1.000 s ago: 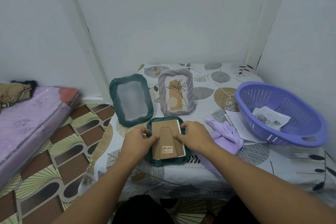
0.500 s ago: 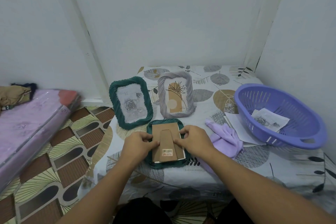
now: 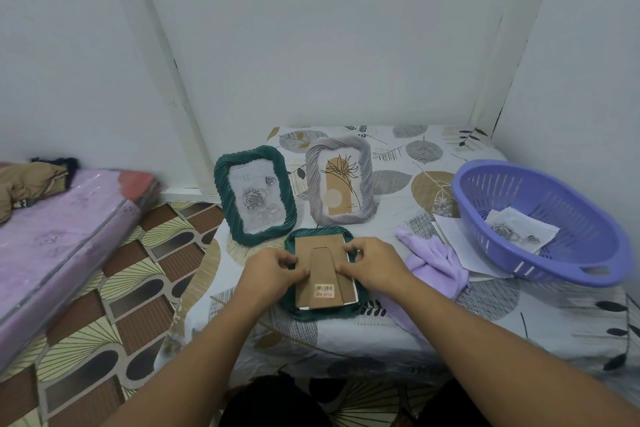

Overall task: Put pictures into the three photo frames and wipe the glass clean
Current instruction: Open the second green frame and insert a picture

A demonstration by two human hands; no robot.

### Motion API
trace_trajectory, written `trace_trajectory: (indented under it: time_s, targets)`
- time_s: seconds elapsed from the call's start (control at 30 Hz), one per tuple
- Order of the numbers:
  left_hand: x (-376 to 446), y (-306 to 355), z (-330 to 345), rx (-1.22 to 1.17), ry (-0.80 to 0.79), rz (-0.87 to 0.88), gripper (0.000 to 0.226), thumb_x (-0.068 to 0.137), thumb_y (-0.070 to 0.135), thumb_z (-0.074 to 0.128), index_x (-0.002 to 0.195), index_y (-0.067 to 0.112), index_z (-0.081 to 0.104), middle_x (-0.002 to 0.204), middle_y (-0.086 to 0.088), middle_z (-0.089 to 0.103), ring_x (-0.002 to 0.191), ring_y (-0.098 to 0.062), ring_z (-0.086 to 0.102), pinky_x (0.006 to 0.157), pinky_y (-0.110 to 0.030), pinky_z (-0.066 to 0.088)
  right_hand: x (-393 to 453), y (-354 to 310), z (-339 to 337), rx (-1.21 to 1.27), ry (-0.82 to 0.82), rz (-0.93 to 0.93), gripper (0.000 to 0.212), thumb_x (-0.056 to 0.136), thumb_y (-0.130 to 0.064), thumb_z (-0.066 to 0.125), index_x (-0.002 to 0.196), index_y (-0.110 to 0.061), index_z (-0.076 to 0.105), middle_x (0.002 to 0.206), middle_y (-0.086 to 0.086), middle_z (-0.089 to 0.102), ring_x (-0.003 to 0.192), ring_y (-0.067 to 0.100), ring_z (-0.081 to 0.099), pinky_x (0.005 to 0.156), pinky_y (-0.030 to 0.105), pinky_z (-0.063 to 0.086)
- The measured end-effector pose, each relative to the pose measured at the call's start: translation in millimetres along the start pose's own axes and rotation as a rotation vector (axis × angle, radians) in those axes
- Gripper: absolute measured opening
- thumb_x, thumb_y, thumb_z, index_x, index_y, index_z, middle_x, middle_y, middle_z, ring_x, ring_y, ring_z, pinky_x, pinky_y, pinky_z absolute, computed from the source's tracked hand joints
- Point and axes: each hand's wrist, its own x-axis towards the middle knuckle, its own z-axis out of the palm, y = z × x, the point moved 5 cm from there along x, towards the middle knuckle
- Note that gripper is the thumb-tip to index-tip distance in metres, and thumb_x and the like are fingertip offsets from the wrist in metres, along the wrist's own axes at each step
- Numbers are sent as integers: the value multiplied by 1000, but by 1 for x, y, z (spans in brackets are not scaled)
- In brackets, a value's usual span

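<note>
A green photo frame lies face down near the table's front edge, its brown cardboard backing with a barcode sticker facing up. My left hand pinches the backing's left edge and my right hand presses its right edge. Behind it stand a second green frame holding a grey rose picture and a lilac-grey frame holding a tan plant print. A lilac cloth lies to the right of my right hand.
A purple plastic basket at the right holds a loose rose picture, with white sheets under its rim. The table wears a leaf-print cover. A pink mattress lies on the patterned floor at the left. Walls close in behind and to the right.
Both hands have stayed on the backing, their fingers shifting slightly along its side edges. The head has tilted up, so the table sits lower in view; the rose picture now shows without glare.
</note>
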Motion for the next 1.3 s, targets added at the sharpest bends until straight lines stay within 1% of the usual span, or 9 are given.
trace_trajectory:
  time_s: [0.17,0.33,0.43,0.5,0.63,0.83,0.93,1.07,1.3]
  targets:
    - [3,3,-1,32,-14,17,28,81,42,82,97,22,72,82,7,64,72,-6,56,55,-21,37,2,0,0,15,-7,54,46,80,-37,82,120,-24,62,87,-12,59,88,13,59,75,28,43]
    - [3,9,-6,132,158,69,22,88,45,72,81,26,67,81,8,65,76,-10,60,61,-29,44,6,1,-1,37,-45,100,67,75,-36,84,129,-23,46,109,3,67,99,21,63,78,31,46]
    - [7,12,-5,159,244,111,23,89,48,69,89,27,61,86,6,61,77,-10,57,61,-31,44,8,-3,-4,53,-82,84,73,76,-29,84,137,-24,45,120,3,65,103,18,60,85,29,47]
    - [8,9,-1,135,251,144,26,90,49,67,102,25,63,86,6,58,78,-10,54,61,-31,39,9,-7,-5,63,-102,69,70,78,-24,83,139,-22,49,126,2,63,106,16,58,92,28,47]
    - [7,-1,7,112,292,204,41,93,49,64,124,23,68,90,6,55,81,-11,51,67,-29,36,12,-5,-2,83,-131,73,64,76,-24,85,133,-20,58,124,0,67,112,19,63,101,36,50]
    - [5,-4,7,64,324,174,52,91,53,64,134,24,61,99,6,55,86,-12,53,72,-32,44,15,-1,1,143,-125,68,62,75,-20,86,131,-19,60,120,0,68,109,19,64,101,39,51]
    - [6,-5,9,90,313,183,53,92,56,61,137,27,62,100,5,57,87,-13,55,76,-34,50,16,3,4,156,-114,76,70,73,-21,87,136,-19,57,124,0,67,111,18,63,102,37,50]
    - [8,-6,9,87,301,169,52,92,56,60,137,29,62,98,5,57,88,-13,57,76,-35,51,17,7,6,198,-111,113,85,73,-20,88,147,-19,46,131,2,62,117,19,60,104,35,48]
    - [10,-7,9,16,285,164,49,91,51,66,134,28,64,96,8,59,88,-13,57,74,-32,47,19,11,12,274,-112,162,89,70,-15,88,147,-22,43,124,3,63,112,22,63,98,40,54]
